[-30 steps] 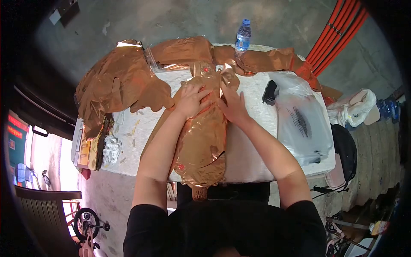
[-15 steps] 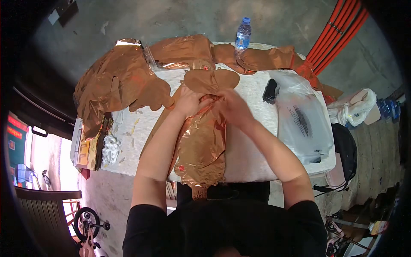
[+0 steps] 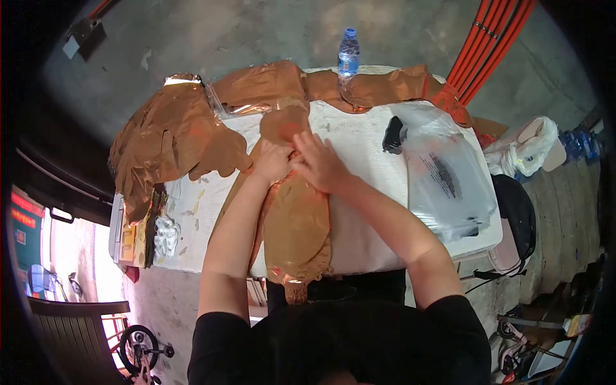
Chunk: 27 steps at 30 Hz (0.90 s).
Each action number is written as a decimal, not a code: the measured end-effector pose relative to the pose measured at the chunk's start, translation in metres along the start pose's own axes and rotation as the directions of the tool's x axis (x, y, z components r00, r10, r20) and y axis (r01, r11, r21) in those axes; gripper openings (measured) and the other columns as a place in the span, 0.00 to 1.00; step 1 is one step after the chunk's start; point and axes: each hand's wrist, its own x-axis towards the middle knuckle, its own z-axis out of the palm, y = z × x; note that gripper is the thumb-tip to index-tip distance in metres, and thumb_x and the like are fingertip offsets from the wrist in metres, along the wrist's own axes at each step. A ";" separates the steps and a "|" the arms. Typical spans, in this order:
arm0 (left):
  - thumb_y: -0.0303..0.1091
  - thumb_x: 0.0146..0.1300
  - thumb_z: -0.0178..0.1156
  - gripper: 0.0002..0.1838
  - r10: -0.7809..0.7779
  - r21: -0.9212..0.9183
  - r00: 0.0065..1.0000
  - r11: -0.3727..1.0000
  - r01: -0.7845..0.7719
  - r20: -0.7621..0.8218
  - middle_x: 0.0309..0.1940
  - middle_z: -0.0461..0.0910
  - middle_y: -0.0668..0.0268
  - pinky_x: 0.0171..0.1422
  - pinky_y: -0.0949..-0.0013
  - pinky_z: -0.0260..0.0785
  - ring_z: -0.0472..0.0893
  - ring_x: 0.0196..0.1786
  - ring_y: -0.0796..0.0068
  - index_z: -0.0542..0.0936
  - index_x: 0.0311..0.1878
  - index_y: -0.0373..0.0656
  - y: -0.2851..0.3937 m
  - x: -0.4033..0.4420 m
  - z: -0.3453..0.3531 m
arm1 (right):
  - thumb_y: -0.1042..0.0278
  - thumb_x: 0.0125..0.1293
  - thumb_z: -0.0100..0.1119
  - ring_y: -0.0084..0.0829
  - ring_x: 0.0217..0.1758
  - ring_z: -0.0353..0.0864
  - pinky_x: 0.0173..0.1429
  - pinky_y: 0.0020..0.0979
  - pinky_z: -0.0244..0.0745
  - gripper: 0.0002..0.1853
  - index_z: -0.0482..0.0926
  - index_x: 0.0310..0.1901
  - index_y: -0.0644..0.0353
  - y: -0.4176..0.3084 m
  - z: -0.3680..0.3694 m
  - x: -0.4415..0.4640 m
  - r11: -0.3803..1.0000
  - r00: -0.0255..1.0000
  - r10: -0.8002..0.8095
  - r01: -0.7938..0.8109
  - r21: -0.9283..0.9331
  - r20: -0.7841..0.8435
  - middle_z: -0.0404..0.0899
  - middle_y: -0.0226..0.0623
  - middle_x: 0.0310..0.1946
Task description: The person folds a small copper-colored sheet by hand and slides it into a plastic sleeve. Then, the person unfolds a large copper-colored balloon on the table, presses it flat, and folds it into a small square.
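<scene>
A long copper-coloured foil piece (image 3: pixel 296 224) lies down the middle of the table, its narrow end hanging over the near edge. My left hand (image 3: pixel 273 162) is closed on the foil at its gathered upper part. Beside it, my right hand (image 3: pixel 319 164) lies over the foil with fingers stretched out, close to my left fingertips. Above both hands a rounded foil flap (image 3: pixel 284 124) is folded over. What the left fingertips pinch is partly hidden.
More foil shapes lie at the left (image 3: pixel 173 131) and along the far edge (image 3: pixel 385 88), by a water bottle (image 3: pixel 348 54). A clear plastic bag (image 3: pixel 449 173) and black object (image 3: pixel 393 135) are at right. White coiled material (image 3: pixel 167 236) sits at left.
The foil's upper lobes have been drawn together into one flap and shifted left. Both hands have moved slightly left and down, and the right fingers have spread. The view has tilted slightly.
</scene>
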 end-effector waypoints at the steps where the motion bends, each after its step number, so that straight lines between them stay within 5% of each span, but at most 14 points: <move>1: 0.51 0.61 0.57 0.22 0.006 0.006 1.000 1.000 -0.006 0.002 0.57 0.76 0.56 0.71 0.51 0.48 0.68 0.64 0.55 0.79 0.54 0.52 -0.005 0.003 0.007 | 0.46 0.67 0.52 0.60 0.74 0.49 0.74 0.58 0.44 0.37 0.56 0.71 0.59 -0.006 0.006 0.000 1.000 1.000 0.003 -0.003 0.001 -0.008 0.55 0.54 0.70; 4: 0.48 0.61 0.55 0.21 -0.049 0.047 0.996 0.997 0.053 -0.077 0.57 0.77 0.56 0.71 0.51 0.48 0.68 0.64 0.54 0.79 0.55 0.53 -0.015 0.005 0.019 | 0.50 0.66 0.54 0.62 0.72 0.53 0.72 0.58 0.48 0.35 0.58 0.69 0.61 -0.027 0.017 -0.012 0.971 0.958 -0.229 0.212 -0.114 -0.174 0.59 0.57 0.67; 7: 0.46 0.62 0.54 0.20 0.147 -0.007 0.986 0.989 -0.148 -0.082 0.54 0.78 0.57 0.71 0.51 0.47 0.69 0.62 0.56 0.78 0.56 0.53 -0.023 0.004 0.021 | 0.53 0.69 0.50 0.55 0.73 0.54 0.74 0.52 0.47 0.31 0.60 0.68 0.64 -0.037 0.008 -0.017 0.976 0.976 -0.218 0.218 -0.010 -0.010 0.57 0.58 0.68; 9: 0.45 0.60 0.56 0.19 0.090 0.128 0.993 0.989 -0.080 -0.079 0.49 0.79 0.58 0.70 0.51 0.49 0.71 0.59 0.57 0.80 0.54 0.53 -0.025 0.008 0.027 | 0.55 0.71 0.49 0.55 0.73 0.54 0.74 0.47 0.49 0.30 0.59 0.67 0.67 -0.030 -0.008 -0.009 0.839 0.964 -0.265 0.250 0.484 -0.039 0.58 0.59 0.67; 10: 0.45 0.60 0.56 0.19 0.085 0.124 0.993 0.989 -0.075 -0.081 0.49 0.79 0.58 0.70 0.51 0.49 0.71 0.59 0.57 0.80 0.54 0.53 -0.017 0.004 0.021 | 0.55 0.71 0.49 0.55 0.73 0.54 0.74 0.47 0.49 0.30 0.59 0.67 0.67 -0.030 -0.023 -0.008 0.838 0.963 -0.267 0.249 0.485 -0.034 0.58 0.59 0.67; 12: 0.44 0.58 0.58 0.18 0.109 -0.060 0.968 0.990 -0.125 -0.228 0.46 0.79 0.59 0.70 0.51 0.50 0.71 0.57 0.57 0.82 0.51 0.53 -0.003 -0.003 0.010 | 0.56 0.70 0.49 0.56 0.72 0.55 0.73 0.45 0.51 0.31 0.59 0.66 0.69 -0.028 -0.053 -0.007 0.819 0.996 0.086 -0.093 0.566 0.040 0.58 0.60 0.67; 13: 0.44 0.58 0.58 0.18 0.110 -0.061 0.967 0.990 -0.127 -0.230 0.46 0.79 0.59 0.70 0.51 0.50 0.71 0.57 0.57 0.82 0.51 0.53 -0.002 -0.003 0.011 | 0.56 0.70 0.49 0.56 0.72 0.55 0.73 0.45 0.51 0.31 0.59 0.66 0.69 -0.017 -0.045 -0.005 0.821 0.996 0.086 -0.093 0.564 0.039 0.58 0.60 0.67; 15: 0.43 0.57 0.60 0.17 0.096 0.003 0.950 0.995 -0.099 -0.296 0.45 0.79 0.60 0.68 0.52 0.52 0.71 0.57 0.57 0.83 0.49 0.52 -0.002 -0.002 0.015 | 0.54 0.69 0.50 0.55 0.72 0.55 0.74 0.47 0.50 0.33 0.58 0.66 0.72 -0.006 -0.030 -0.002 0.974 0.972 0.226 -0.225 0.029 -0.069 0.57 0.61 0.67; 16: 0.43 0.57 0.60 0.17 0.099 0.005 0.951 0.995 -0.102 -0.294 0.45 0.79 0.60 0.68 0.52 0.52 0.71 0.57 0.57 0.83 0.49 0.52 -0.005 -0.001 0.016 | 0.54 0.69 0.50 0.55 0.72 0.55 0.74 0.47 0.50 0.33 0.58 0.66 0.72 -0.011 -0.030 -0.005 0.973 0.971 0.228 -0.227 0.030 -0.073 0.57 0.61 0.67; 18: 0.44 0.59 0.59 0.16 0.124 0.068 0.962 0.992 -0.111 -0.245 0.42 0.80 0.60 0.68 0.54 0.52 0.71 0.57 0.58 0.83 0.49 0.50 -0.012 0.000 0.017 | 0.50 0.69 0.49 0.56 0.75 0.49 0.76 0.47 0.44 0.37 0.55 0.68 0.74 -0.034 -0.026 -0.021 1.000 0.957 0.000 0.009 -0.029 0.288 0.50 0.63 0.70; 21: 0.43 0.60 0.58 0.15 0.067 0.060 0.990 0.996 -0.060 -0.122 0.42 0.81 0.60 0.67 0.56 0.54 0.72 0.57 0.59 0.83 0.47 0.48 -0.017 0.000 0.016 | 0.46 0.68 0.51 0.55 0.76 0.45 0.76 0.46 0.44 0.41 0.53 0.69 0.73 -0.048 0.001 -0.049 0.980 0.960 -0.195 0.181 0.087 0.199 0.44 0.63 0.72; 24: 0.42 0.61 0.57 0.15 -0.069 0.034 0.997 0.997 0.070 -0.030 0.43 0.82 0.60 0.65 0.57 0.57 0.73 0.56 0.58 0.83 0.46 0.48 -0.003 0.000 0.006 | 0.51 0.68 0.53 0.50 0.77 0.47 0.76 0.45 0.48 0.38 0.54 0.70 0.69 -0.069 -0.018 -0.060 0.955 0.896 -0.268 0.198 0.222 0.354 0.47 0.59 0.73; 26: 0.42 0.61 0.57 0.15 -0.016 0.044 0.996 0.999 0.020 -0.091 0.43 0.82 0.60 0.63 0.57 0.58 0.74 0.54 0.57 0.83 0.47 0.48 0.000 -0.002 0.004 | 0.56 0.69 0.54 0.44 0.77 0.48 0.76 0.44 0.49 0.35 0.54 0.71 0.64 -0.079 -0.042 -0.063 0.525 0.825 -0.254 -0.321 0.788 0.505 0.49 0.51 0.73; 27: 0.43 0.61 0.57 0.15 0.043 0.056 0.988 0.998 -0.035 -0.148 0.43 0.83 0.60 0.61 0.57 0.59 0.75 0.52 0.56 0.83 0.47 0.48 0.000 -0.004 0.005 | 0.56 0.69 0.54 0.44 0.77 0.48 0.76 0.44 0.49 0.35 0.54 0.71 0.64 -0.077 -0.055 -0.059 0.523 0.821 -0.255 -0.328 0.787 0.512 0.49 0.51 0.73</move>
